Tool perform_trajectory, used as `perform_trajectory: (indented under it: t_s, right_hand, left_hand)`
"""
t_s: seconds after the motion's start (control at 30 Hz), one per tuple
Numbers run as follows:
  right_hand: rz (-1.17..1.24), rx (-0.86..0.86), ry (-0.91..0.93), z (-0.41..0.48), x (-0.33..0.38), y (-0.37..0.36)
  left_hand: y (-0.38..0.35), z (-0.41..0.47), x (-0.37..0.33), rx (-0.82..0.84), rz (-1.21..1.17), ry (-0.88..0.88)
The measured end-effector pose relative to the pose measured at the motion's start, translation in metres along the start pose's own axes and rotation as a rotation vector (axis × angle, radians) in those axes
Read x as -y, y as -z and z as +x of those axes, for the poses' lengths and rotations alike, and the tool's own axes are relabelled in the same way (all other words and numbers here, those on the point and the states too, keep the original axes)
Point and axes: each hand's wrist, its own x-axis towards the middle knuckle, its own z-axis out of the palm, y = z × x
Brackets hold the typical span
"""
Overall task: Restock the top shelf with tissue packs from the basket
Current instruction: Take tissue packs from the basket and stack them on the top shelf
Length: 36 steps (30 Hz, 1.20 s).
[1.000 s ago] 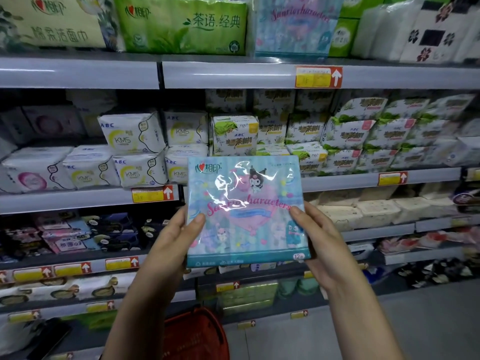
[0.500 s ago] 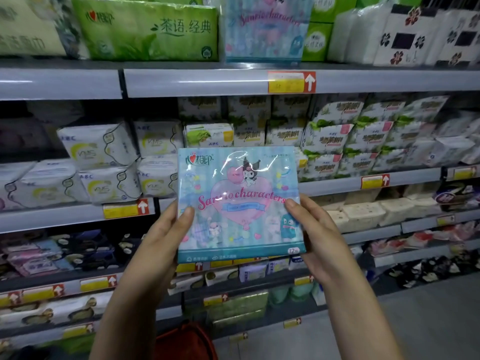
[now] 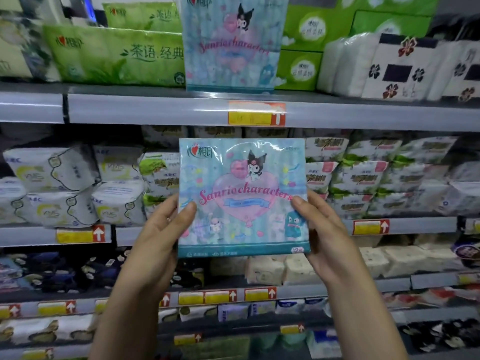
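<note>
I hold a light-blue tissue pack (image 3: 242,198) with pink cartoon lettering upright in front of the shelves. My left hand (image 3: 162,233) grips its left edge with the thumb on the front. My right hand (image 3: 323,235) grips its right edge the same way. The pack hangs just below the top shelf's grey edge (image 3: 155,110). Directly above it on the top shelf stands a matching blue tissue pack (image 3: 231,45). The basket is out of view.
Green tissue packs (image 3: 117,55) stand left of the blue one, green boxes (image 3: 301,53) and white flower-print packs (image 3: 397,66) to its right. An orange-yellow price tag (image 3: 255,114) hangs on the shelf edge. The lower shelves are full of white and green packets (image 3: 363,175).
Both hands have lifted the pack up toward the top shelf. My view has tilted up, so the red basket at the bottom has dropped out of sight.
</note>
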Motion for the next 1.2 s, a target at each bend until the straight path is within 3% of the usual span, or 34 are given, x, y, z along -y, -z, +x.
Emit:
perform_trajectory:
  t_s: [0.27, 0.57, 0.93, 1.2]
  right_hand:
    - [0.016, 0.066, 0.027, 0.02, 0.021, 0.011]
    - [-0.004, 0.156, 0.191, 0.051, 0.048, -0.019]
    - [0.022, 0.186, 0.354, 0.079, 0.086, -0.043]
    - [-0.034, 0.229, 0.428, 0.11, 0.117, -0.052]
  left_hand:
    - [-0.023, 0.01, -0.005, -0.026, 0.039, 0.003]
    - [-0.024, 0.043, -0.048, -0.109, 0.074, -0.154]
    - [-0.032, 0.073, -0.076, -0.058, 0.123, -0.245]
    - [-0.04, 0.094, -0.111, 0.075, 0.212, -0.344]
